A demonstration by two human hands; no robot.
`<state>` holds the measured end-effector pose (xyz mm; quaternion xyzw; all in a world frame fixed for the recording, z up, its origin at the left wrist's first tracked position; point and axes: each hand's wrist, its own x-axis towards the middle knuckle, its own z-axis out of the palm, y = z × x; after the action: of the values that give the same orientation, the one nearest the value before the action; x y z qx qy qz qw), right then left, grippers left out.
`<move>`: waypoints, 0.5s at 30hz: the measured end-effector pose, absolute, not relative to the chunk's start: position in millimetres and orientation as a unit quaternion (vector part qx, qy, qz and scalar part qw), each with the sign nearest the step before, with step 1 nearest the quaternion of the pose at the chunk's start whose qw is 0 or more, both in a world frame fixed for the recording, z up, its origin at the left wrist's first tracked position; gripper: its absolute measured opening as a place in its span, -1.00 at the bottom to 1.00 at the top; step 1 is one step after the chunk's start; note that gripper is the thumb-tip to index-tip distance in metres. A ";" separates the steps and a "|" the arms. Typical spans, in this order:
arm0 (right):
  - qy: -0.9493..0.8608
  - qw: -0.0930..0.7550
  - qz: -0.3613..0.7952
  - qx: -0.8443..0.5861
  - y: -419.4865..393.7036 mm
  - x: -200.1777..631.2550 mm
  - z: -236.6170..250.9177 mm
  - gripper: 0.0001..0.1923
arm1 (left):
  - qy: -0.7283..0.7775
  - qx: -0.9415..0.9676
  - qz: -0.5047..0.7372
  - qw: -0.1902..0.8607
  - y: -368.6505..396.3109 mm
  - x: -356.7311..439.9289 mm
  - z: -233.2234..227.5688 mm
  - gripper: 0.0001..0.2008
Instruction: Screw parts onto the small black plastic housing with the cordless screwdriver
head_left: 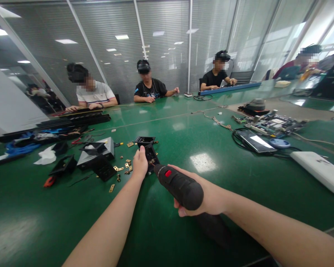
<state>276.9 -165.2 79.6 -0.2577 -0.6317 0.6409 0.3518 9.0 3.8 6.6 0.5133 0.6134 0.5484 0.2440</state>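
My right hand (208, 191) is wrapped round a black cordless screwdriver (180, 185) with a red switch on top. Its bit points forward and left into a black plastic housing (151, 154). With fingers closed on the housing's left side, my left hand (140, 163) steadies it on the green table. Small brass parts seem to sit inside the housing where the bit meets it, but the tip is too small to make out. Just beyond lies another black frame (145, 140). Loose brass plates (118, 168) and small screws are scattered left of my left hand.
To the left are a grey box (108, 146), black plastic parts (64, 165) and blue-wrapped material (25, 144). On the right lie a phone (258, 141) with cables, a white case (320, 170) and circuit boards (275, 122). Several people sit across the green table (178, 129).
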 end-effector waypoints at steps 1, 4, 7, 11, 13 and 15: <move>-0.633 0.351 0.640 -0.257 -165.2 277.0 79.7 0.49 | 0.613 0.514 0.549 0.244 3.9 8.8 6.3 -0.32; -0.634 0.342 0.644 -0.259 -165.4 277.3 80.1 0.51 | 0.614 0.514 0.548 0.241 3.9 8.8 6.3 -0.30; -0.630 0.334 0.650 -0.262 -166.0 277.5 80.3 0.54 | 0.617 0.515 0.543 0.244 4.0 8.9 6.8 -0.28; -0.632 0.343 0.642 -0.265 -166.5 277.2 80.1 0.52 | 0.620 0.510 0.540 0.253 5.8 7.1 4.9 -0.28; -0.635 0.349 0.636 -0.266 -166.5 277.2 80.2 0.51 | 0.620 0.510 0.542 0.250 6.7 6.1 4.0 -0.29; -0.636 0.350 0.633 -0.269 -166.4 277.5 80.6 0.51 | 0.620 0.510 0.541 0.249 6.6 6.0 4.4 -0.30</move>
<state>277.5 -166.4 80.6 -0.2690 -0.6362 0.6328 0.3499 6.0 6.6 4.4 0.5105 0.6201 0.5413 0.2488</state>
